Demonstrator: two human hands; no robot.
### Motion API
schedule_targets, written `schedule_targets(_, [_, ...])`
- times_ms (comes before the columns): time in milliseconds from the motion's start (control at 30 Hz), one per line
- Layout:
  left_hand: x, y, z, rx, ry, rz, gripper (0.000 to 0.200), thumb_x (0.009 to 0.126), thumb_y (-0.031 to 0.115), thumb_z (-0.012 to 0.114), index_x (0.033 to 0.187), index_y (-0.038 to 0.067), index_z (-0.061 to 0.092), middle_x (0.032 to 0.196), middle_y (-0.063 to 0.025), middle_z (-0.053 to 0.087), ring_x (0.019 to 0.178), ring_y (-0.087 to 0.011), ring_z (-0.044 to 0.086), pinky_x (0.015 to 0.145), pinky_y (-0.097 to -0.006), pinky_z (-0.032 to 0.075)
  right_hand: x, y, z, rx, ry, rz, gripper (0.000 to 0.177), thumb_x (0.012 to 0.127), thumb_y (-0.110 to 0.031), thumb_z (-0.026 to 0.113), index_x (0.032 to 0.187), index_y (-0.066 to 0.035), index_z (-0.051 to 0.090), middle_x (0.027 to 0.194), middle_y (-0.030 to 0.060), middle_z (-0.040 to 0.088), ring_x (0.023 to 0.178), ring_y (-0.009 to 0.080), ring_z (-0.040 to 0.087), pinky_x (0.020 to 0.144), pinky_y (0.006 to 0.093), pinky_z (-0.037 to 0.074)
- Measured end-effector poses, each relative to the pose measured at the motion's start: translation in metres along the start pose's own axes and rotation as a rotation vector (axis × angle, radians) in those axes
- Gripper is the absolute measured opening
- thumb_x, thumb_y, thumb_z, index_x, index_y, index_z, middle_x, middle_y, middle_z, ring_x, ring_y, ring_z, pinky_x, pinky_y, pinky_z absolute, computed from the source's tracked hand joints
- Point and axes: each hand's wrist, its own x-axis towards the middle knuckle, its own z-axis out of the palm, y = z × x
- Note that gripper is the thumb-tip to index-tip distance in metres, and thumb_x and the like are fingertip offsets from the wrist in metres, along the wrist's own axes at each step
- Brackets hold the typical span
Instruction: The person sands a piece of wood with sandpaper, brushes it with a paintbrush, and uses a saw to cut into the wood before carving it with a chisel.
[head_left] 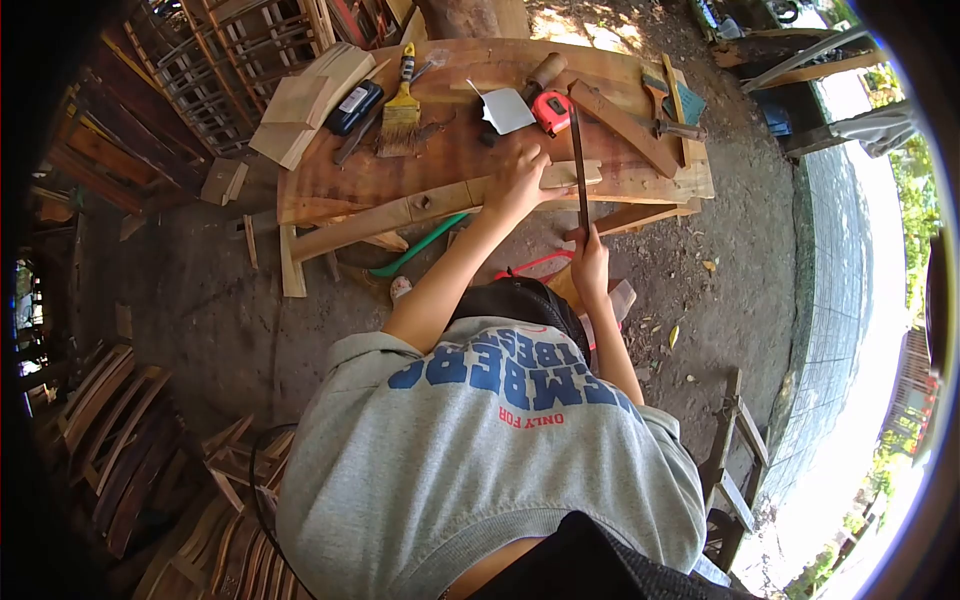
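Observation:
My left hand (518,182) is closed on a long wooden piece (440,203) that lies along the near edge of the wooden table (330,185). In my right hand (590,262) is the near end of a long dark flat tool (580,165); its blade points away from me and crosses over the light right end of the wooden piece. Beyond my hands, a red tape measure (552,113) and a white sheet (507,111) lie on the table. A wooden block (625,128) rests to the right of the tape measure.
A brush (402,115), a black case (355,108) and wood offcuts (300,115) are on the table's left part. At its right are a scraper (655,90) and a wooden-handled tool (680,129). Stacked wood stands left; a wooden frame (740,450) stands lower right.

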Motion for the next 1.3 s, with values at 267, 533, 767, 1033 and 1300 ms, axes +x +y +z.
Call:
schedule_targets(267, [0.003,0.002,-0.007,0.016,-0.019,-0.018,0.048,0.064,0.047,0.079,0.083,0.006,0.065,0.084,-0.0043,0.056,0.086,-0.0248,0.055,0.076,-0.0411,0.045,-0.043,0.021,-0.010,-0.123,0.016,0.016,0.023,0.096,-0.016,0.047,0.110,0.001,0.055,0.069,0.0295,0.059,0.062,0.0432,0.061,0.052,0.0518,0.045])
schedule_targets(533, [0.003,0.002,-0.004,0.013,-0.045,0.000,0.047,0.066,0.048,0.079,0.082,0.006,0.065,0.083,-0.0042,0.056,0.085,-0.0247,0.055,0.075,-0.0396,0.046,0.018,-0.021,-0.002,-0.077,-0.026,0.100,0.022,0.096,-0.017,0.047,0.106,0.002,0.054,0.070,0.0287,0.060,0.065,0.0455,0.060,0.055,0.0536,0.046])
schedule_targets(767, [0.006,0.001,-0.004,-0.010,-0.038,0.018,0.047,0.066,0.045,0.080,0.083,0.004,0.065,0.082,-0.0052,0.056,0.084,-0.0263,0.055,0.075,-0.0389,0.048,-0.025,-0.001,-0.019,-0.087,-0.099,0.154,0.021,0.096,-0.015,0.048,0.106,0.003,0.055,0.073,0.0291,0.060,0.069,0.0444,0.061,0.057,0.0519,0.047])
schedule_targets(1033, [0.006,-0.002,-0.002,-0.018,-0.045,0.062,0.048,0.066,0.047,0.079,0.083,0.004,0.066,0.082,-0.0057,0.058,0.085,-0.0268,0.056,0.076,-0.0396,0.048,0.016,-0.018,-0.007,0.269,-0.133,0.281,0.034,0.101,-0.025,0.045,0.080,0.001,0.048,0.058,0.0104,0.051,0.054,0.0263,0.053,0.052,0.0388,0.040])
schedule_targets(1300, [0.005,-0.001,-0.001,-0.019,-0.076,0.011,0.048,0.066,0.048,0.079,0.083,0.005,0.066,0.082,-0.0039,0.058,0.087,-0.0256,0.056,0.075,-0.0389,0.048,0.023,-0.026,-0.025,0.851,-0.365,0.639,0.036,0.102,-0.036,0.043,0.075,-0.013,0.043,0.053,-0.0064,0.034,0.038,0.0051,0.029,0.036,0.0230,0.022])
